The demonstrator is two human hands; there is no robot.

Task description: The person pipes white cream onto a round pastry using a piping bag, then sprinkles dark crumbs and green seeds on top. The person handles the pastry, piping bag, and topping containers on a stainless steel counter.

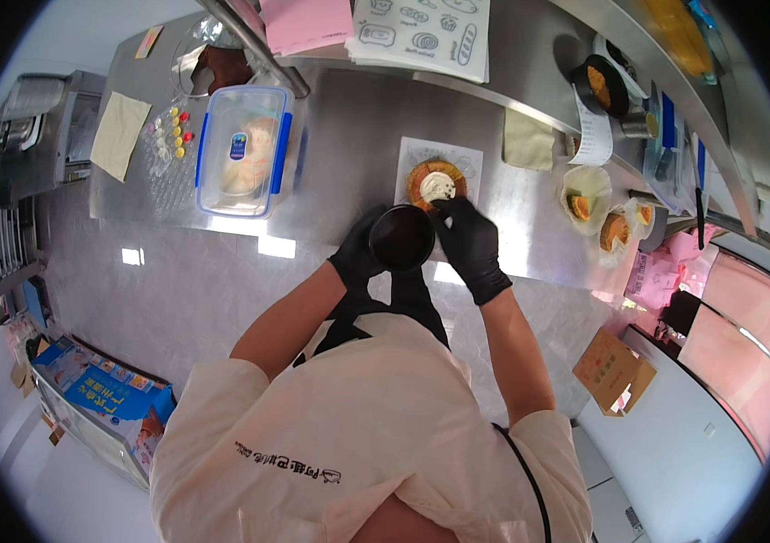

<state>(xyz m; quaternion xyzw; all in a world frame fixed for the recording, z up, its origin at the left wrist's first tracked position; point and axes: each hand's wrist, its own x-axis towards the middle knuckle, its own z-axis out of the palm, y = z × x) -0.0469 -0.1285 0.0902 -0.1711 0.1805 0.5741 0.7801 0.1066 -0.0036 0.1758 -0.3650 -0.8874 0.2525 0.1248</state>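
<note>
My left hand (pixel 358 248), in a black glove, holds a round black bowl or tin (pixel 401 237) by its left side, at the front edge of the steel worktop. In a black glove too, my right hand (pixel 470 241) has its fingertips at the front of a small round cake (pixel 436 186) in a paper case, topped with white cream. Whether those fingertips hold something small is hidden. Under the cake lies a printed paper sheet (pixel 412 151) on the steel worktop (pixel 351 136).
A clear lidded box (pixel 242 153) with blue clips stands left. Several cakes in paper cases (pixel 614 232) sit right, past a folded cloth (pixel 527 140). A raised steel shelf holds printed papers (pixel 419 34) and a black tin (pixel 600 85). A metal post (pixel 259 47) rises at the back.
</note>
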